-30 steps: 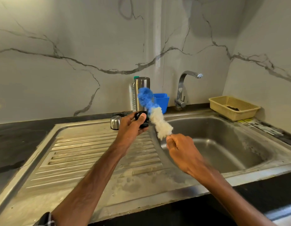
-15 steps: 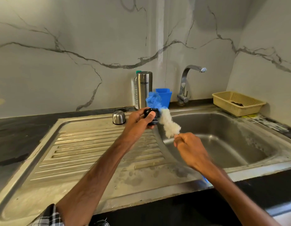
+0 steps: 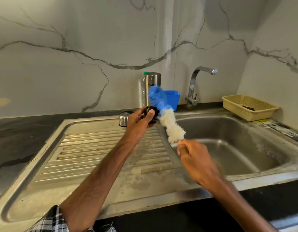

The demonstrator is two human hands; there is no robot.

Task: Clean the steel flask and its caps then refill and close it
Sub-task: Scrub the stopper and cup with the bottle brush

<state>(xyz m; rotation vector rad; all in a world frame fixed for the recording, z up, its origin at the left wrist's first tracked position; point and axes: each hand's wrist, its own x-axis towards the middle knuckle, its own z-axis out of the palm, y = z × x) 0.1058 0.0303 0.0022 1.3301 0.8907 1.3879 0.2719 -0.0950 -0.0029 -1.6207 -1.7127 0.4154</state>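
Marble-backed steel sink. Black cap pinched in left hand above the drainboard's far edge; brush gripped by right hand, long axis from 5 to 11 o'clock, bristles against cap's right side. Flask upright at 12, just beyond.

With the right hand I push the brush up, its blue tip before the flask again; the left hand raises the black cap slightly.

You face a white, grey-veined marble wall. A black countertop carries the steel sink; the tap stands at its back edge.
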